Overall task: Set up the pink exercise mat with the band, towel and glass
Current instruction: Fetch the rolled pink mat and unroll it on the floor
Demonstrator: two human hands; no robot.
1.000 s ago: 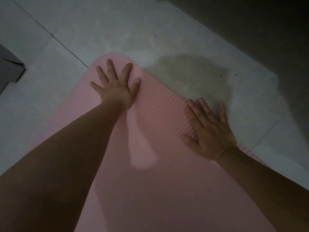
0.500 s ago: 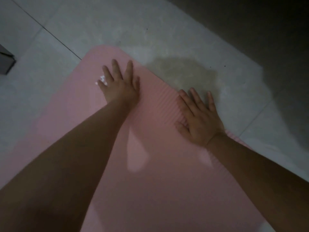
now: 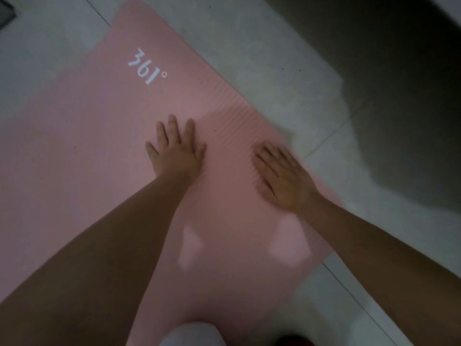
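Observation:
The pink exercise mat (image 3: 99,136) lies unrolled flat on the pale tiled floor, its rounded far corner at the upper left and a white "361°" print near that end. My left hand (image 3: 175,149) presses flat on the mat's middle with fingers spread. My right hand (image 3: 282,178) lies flat on the ribbed strip near the mat's right edge, slightly blurred. No band, towel or glass is in view.
Grey floor tiles (image 3: 249,46) surround the mat. A dark shadowed area (image 3: 399,71) fills the upper right. A dark object's corner (image 3: 5,13) shows at the upper left edge. Something white (image 3: 194,333) sits at the bottom edge.
Both hands have slid back along the mat toward me, away from its far end. The white "361°" print, earlier covered by my left hand, is now uncovered.

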